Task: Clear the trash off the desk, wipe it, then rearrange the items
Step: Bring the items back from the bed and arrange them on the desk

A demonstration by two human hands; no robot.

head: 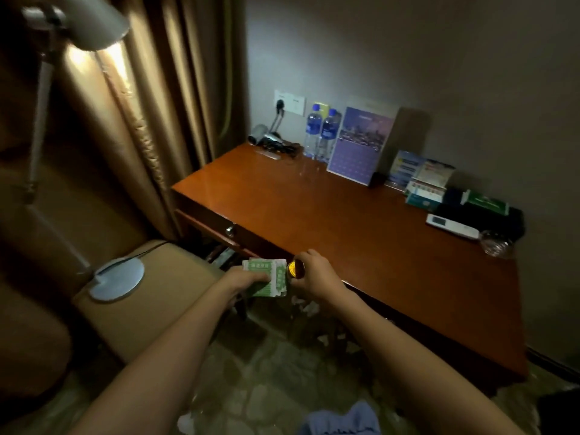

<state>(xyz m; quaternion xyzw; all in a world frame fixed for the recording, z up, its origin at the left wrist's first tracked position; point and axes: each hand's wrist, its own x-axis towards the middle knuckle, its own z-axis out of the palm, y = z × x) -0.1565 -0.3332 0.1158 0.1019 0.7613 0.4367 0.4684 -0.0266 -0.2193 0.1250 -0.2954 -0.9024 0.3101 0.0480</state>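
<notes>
Green and white paper, a crumpled packet (pixel 266 277), sits in the left hand (pixel 248 279), whose fingers curl round it just off the front edge of the desk (pixel 361 233), out past the wood and over the floor. Right beside it the right hand (pixel 317 274) grips a small dark bottle with a gold cap (pixel 293 269), and the cap almost touches the packet. Both things look like trash held over the drop below the desk edge, where white scraps (pixel 309 306) already lie on the floor. If the packet is let go here, I think it could flutter and land on the carpet and not in a bin, because no bin can be seen under it. The bottle is heavier and could roll under the desk if it slips. At the back of the desk, by the wall, stand two water bottles (pixel 320 133), a purple calendar (pixel 357 146) and a pile of cards and boxes (pixel 423 183). A remote (pixel 452 226) and a clear glass (pixel 496 243) sit near the desk's right end. The glass is close to the edge, so a wide wipe could knock it off. A blue cloth (pixel 342 419) lies on the floor, well away from the desk.
</notes>
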